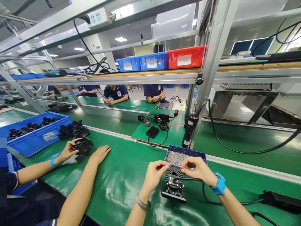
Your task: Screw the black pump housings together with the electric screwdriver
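Observation:
A black ribbed device (174, 182) with a cable stands on the green bench between my hands, its flat base bar toward me. My left hand (155, 175) is closed in a pinch, fingertips at the device's upper left corner. At the upper right corner, the thumb and forefinger of my right hand (198, 169) are pinched together. Whatever either pinch holds is too small or hidden to name. Just behind the device is a blue tray (202, 153) of small silvery screws (176, 158), partly covered by my right hand.
At left, a co-worker's hand (67, 152) holds a black round housing (81, 147) beside a blue bin (30, 147). A black electric screwdriver (189, 130) hangs behind the tray. A black adapter (279, 201) lies at right. Farther back are a small black box (152, 131) and cables.

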The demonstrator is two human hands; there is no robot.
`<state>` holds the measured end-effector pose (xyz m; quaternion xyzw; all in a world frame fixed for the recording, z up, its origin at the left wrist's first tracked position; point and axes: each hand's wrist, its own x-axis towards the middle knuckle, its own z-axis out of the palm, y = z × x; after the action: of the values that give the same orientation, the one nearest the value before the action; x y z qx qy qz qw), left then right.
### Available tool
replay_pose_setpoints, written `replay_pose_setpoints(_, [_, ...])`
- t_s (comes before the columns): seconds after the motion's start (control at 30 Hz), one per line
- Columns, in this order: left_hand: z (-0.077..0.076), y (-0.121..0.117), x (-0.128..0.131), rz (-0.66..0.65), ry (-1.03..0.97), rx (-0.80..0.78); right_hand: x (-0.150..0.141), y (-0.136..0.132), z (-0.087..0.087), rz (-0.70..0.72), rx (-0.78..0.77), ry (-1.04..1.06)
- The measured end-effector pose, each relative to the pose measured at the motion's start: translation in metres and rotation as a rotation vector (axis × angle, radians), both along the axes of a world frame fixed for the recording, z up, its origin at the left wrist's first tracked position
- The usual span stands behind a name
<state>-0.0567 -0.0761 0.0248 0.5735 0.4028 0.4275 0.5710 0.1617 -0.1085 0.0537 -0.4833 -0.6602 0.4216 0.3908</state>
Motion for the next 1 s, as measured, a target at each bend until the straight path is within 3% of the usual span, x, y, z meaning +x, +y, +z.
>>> replay_pose_setpoints(0.23, [0.005, -0.012, -0.006, -0.050, 0.177, 0.186, 0.001, -0.002, 0.003, 0.016, 0.071, -0.017])
replay_pose_setpoints(0.4, [-0.003, -0.015, 0.001, 0.054, 0.054, 0.105, 0.003, -0.007, 0.006, 0.044, 0.088, -0.031])
replay_pose_setpoints(0.57, [0.000, -0.009, -0.001, -0.029, 0.058, 0.082, 0.001, -0.010, 0.006, 0.073, 0.152, -0.120])
replay_pose_setpoints(0.7, [0.005, -0.008, -0.008, -0.064, 0.169, 0.194, 0.001, -0.010, 0.008, 0.112, 0.234, -0.169])
replay_pose_setpoints(1.0, [0.002, -0.010, -0.007, -0.034, 0.107, 0.149, 0.005, -0.007, 0.006, 0.190, 0.301, -0.141])
